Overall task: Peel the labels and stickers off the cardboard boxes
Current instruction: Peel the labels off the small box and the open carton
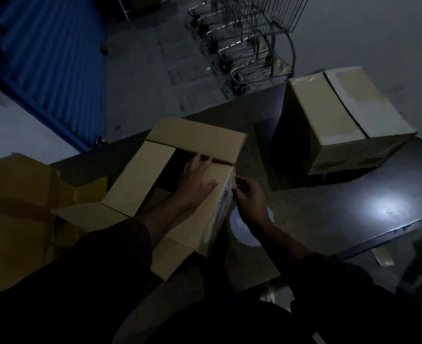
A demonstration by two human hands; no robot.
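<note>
Open box [180, 184] sits mid-tabletop [353, 207], flaps up. Left hand [197, 180] lies flat on the right flap, fingers straight, nothing gripped. Right hand [249, 202] is at the box's right side face by the label [223, 204]; fingers curled, but too dark to tell whether its grip has the label edge. Second box [341, 120], closed, stands well apart at far right. Round pale sticker [242, 232] lies under the right wrist.

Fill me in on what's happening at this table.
A person is working on an open box on the dark table. The left hand lies flat on its top flap, steadying it, while the right hand picks at a label on its side. A closed box sits farther back.
</note>
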